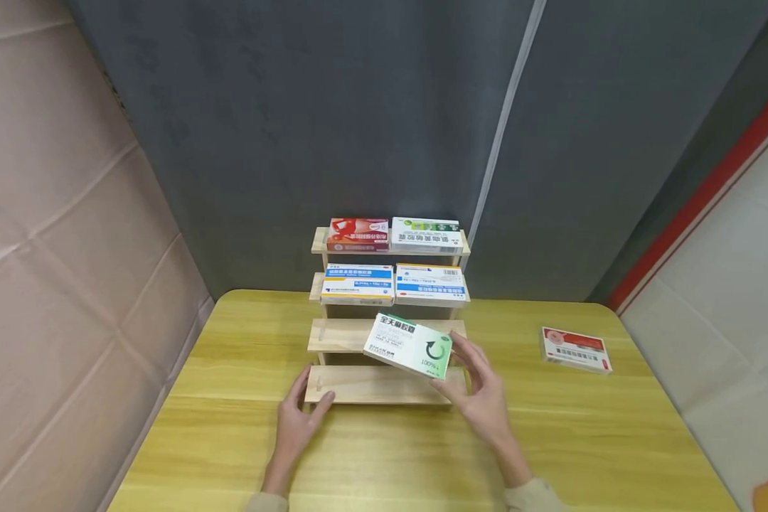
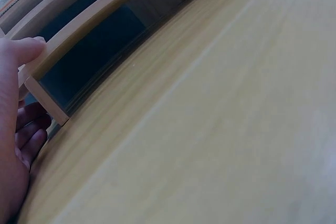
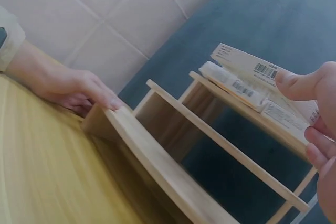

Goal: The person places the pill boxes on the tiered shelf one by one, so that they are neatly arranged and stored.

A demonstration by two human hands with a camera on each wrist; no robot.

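My right hand (image 1: 483, 398) pinches a white-and-green medicine box (image 1: 408, 346) by its right end. The box is tilted and held above the lower two steps of a wooden tiered rack (image 1: 384, 387). At the rack's lowest step, my left hand (image 1: 297, 419) grips the left end, thumb on top and fingers round the side. In the left wrist view, that thumb (image 2: 29, 50) presses on the step's edge. A red box (image 1: 357, 235) and a white-green box (image 1: 425, 235) lie on the top step. Two white-and-blue boxes (image 1: 358, 284) lie side by side on the step below.
A red-and-white medicine box (image 1: 576, 350) lies alone on the right of the wooden table (image 1: 230, 441). A dark grey curtain (image 1: 326, 107) hangs behind the rack. Pale wall panels stand at the left and right sides.
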